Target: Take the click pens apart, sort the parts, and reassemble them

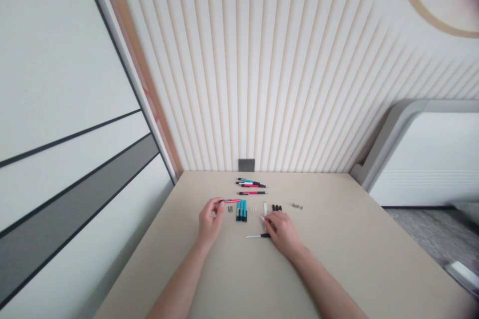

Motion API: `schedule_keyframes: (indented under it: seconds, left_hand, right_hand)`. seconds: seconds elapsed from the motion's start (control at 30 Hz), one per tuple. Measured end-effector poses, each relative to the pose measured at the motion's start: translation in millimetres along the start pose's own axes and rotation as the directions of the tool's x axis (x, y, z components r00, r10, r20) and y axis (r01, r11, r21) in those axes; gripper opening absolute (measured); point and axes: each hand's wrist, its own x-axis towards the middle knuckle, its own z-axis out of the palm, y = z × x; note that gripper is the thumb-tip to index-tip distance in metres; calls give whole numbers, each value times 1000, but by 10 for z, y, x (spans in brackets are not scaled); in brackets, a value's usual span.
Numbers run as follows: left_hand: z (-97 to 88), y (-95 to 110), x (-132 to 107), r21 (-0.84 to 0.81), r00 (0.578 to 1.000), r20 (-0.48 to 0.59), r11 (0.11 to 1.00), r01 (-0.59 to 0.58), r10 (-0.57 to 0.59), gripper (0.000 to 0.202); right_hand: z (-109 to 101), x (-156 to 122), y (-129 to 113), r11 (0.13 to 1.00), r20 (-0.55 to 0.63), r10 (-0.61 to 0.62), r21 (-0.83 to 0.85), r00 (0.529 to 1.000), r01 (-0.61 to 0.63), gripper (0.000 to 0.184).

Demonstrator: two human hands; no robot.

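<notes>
Head view: the pink pen barrel (232, 201) is pinched at its left end by the fingertips of the left hand (209, 222). The right hand (282, 230) is laid on the table (337, 259) with fingers curled; whether anything is gripped cannot be told. A white refill (254, 236) lies at its fingers. Blue barrels (241, 210) lie between the hands.

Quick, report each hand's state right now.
Left hand: closed, pinching the end of a pink pen.
Right hand: palm down on the table beside a thin white refill; grip cannot be told.
</notes>
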Motion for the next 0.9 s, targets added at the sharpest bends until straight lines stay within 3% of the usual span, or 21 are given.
schedule_keyframes:
  seconds: [0.33, 0.6, 0.9]
  left_hand:
    - [42, -4, -26, 4, 997, 66, 999, -49, 49, 21]
    - [31, 36, -24, 8, 996, 80, 999, -39, 38, 22]
    - [28, 61, -26, 3, 997, 78, 1000, -21, 20, 24]
  right_hand:
    - [-63, 192, -80, 968, 97, 29, -251, 995, -4, 22]
    - [-118, 376, -143, 952, 225, -27, -291, 974, 93, 19]
    - [-2, 372, -119, 966, 194, 65, -256, 979, -13, 19]
